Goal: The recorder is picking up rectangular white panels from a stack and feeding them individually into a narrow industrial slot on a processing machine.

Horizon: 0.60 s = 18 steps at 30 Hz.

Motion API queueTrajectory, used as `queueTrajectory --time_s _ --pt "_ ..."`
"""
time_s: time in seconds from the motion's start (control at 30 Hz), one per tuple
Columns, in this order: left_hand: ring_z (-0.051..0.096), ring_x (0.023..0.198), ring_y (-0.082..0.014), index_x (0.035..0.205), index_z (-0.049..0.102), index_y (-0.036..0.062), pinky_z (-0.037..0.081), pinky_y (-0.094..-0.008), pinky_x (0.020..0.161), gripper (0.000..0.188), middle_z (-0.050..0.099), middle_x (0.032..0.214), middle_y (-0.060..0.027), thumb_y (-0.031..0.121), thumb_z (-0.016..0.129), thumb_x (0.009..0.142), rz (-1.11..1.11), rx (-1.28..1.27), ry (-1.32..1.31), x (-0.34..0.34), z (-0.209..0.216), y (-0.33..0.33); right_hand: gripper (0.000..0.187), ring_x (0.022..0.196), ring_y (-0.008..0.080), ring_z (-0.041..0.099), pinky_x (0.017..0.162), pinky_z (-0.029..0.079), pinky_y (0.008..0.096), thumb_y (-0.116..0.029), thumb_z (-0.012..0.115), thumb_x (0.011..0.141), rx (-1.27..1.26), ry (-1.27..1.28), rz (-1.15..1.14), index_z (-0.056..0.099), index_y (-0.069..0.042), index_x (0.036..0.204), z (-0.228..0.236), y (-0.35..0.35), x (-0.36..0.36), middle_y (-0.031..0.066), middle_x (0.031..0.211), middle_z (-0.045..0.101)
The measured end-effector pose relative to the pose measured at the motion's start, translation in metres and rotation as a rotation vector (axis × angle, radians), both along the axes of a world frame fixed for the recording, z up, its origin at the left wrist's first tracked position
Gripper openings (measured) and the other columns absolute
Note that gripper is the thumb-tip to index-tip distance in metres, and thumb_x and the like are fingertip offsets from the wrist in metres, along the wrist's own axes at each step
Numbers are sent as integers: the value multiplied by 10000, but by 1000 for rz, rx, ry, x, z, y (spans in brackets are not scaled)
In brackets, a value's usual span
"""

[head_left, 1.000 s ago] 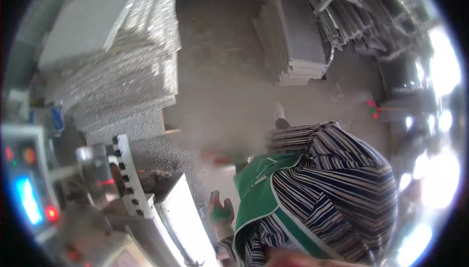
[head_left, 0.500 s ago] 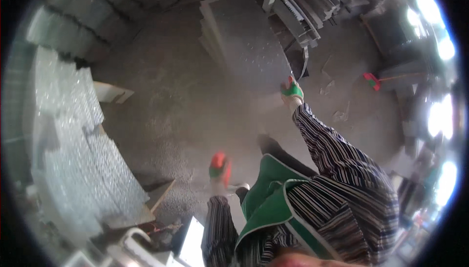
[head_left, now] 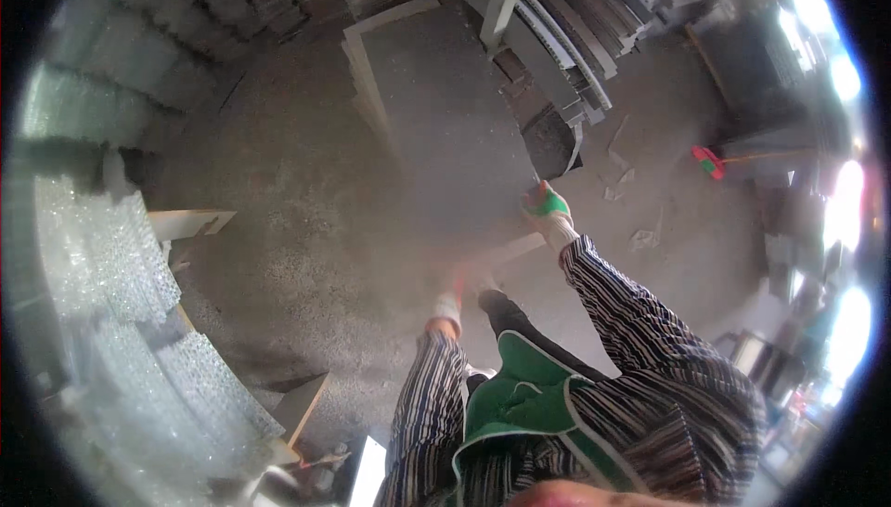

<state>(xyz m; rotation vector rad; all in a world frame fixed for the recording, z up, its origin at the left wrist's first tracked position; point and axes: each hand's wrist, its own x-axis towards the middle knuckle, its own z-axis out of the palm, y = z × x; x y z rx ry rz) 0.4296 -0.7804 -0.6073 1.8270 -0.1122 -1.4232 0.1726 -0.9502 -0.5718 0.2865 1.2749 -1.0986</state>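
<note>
- The right hand (head_left: 548, 206) is gripping the near right edge of the gray board (head_left: 445, 126)
- The left hand (head_left: 450, 301) is looking blurry nearby; I cannot tell its grip
- The board is lying left of long strips (head_left: 577, 32)

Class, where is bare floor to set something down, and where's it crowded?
Widest floor patch: between the shiny stack at left and the grey panels. Smaller: between the right hand and the broom, though scraps lie there. Crowded: beside the post, packed with boards.
</note>
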Motion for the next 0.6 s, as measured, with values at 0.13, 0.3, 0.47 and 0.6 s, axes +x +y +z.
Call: queueTrajectory --time_s 0.13,0.3,0.47,0.6 --pt "670 1000 -222 1173 590 150 548 -393 809 340 670 1160 -45 312 771 935 -54 32 62 -48 31 -63 404 924 209 615 874 525 344 -310 693 930 -333 686 545 616 -34 1214 -15 -3 -110 94 1101 665" --pt "706 848 -181 1177 601 153 590 -373 702 294 702 1011 -29 291 742 960 -212 -7 -126 25 39 -26 336 908 164 615 874 508 312 -265 795 906 -418 251 346 652 -62 1133 75 -2 -55 -1 999 634" --pt "699 708 -175 1152 612 88 594 -368 646 254 690 898 -33 198 737 960 57 -203 151 10 257 -87 472 998 137 655 908 498 269 -358 827 880 -103 312 875 658 -30 1174 234 -74 -77 41 1102 685" --pt "699 728 -229 1346 580 64 594 -352 665 417 693 1046 -73 139 719 961 54 -297 74 26 310 -47 390 1109 182 685 904 556 314 -309 730 963 -646 -296 510 682 -38 1239 237 -65 -41 80 1188 727"
